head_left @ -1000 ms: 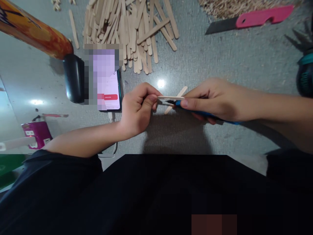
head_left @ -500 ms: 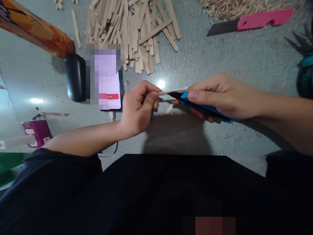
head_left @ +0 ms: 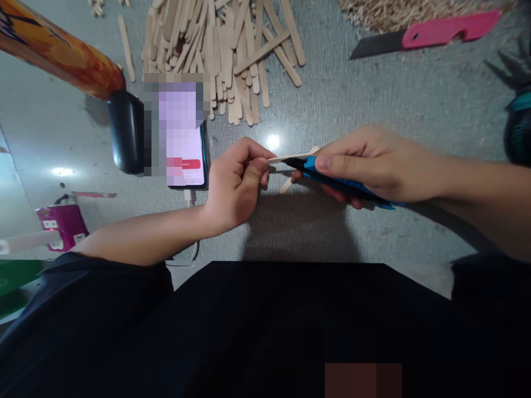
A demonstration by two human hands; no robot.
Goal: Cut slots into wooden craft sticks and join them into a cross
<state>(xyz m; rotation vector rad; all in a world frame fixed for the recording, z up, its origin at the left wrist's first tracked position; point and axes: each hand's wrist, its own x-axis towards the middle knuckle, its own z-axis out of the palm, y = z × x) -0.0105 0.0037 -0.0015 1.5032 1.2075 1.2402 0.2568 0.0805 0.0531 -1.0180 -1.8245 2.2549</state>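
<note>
My left hand (head_left: pixel 239 182) pinches one end of a thin wooden craft stick (head_left: pixel 292 157) between thumb and fingers. The stick runs rightward to my right hand (head_left: pixel 365 166). That hand is closed around a blue and black utility knife (head_left: pixel 348 182), its thumb lying along the handle. The knife's dark tip lies against or just under the stick; exact contact is hard to tell. A second pale stick end (head_left: pixel 286 184) shows below the knife, by the right fingers, and what supports it is hidden.
A heap of craft sticks (head_left: pixel 232 61) lies at the back, with a lit phone (head_left: pixel 182 143) on its cable nearer. Left are a black case (head_left: pixel 126 132) and an orange can (head_left: pixel 66 50). A pink-handled cutter (head_left: pixel 452 30) and wood shavings (head_left: pixel 390 14) are back right.
Both hands keep their hold almost unchanged. The knife and right thumb have shifted very slightly left, and the stick looks turned more edge-on.
</note>
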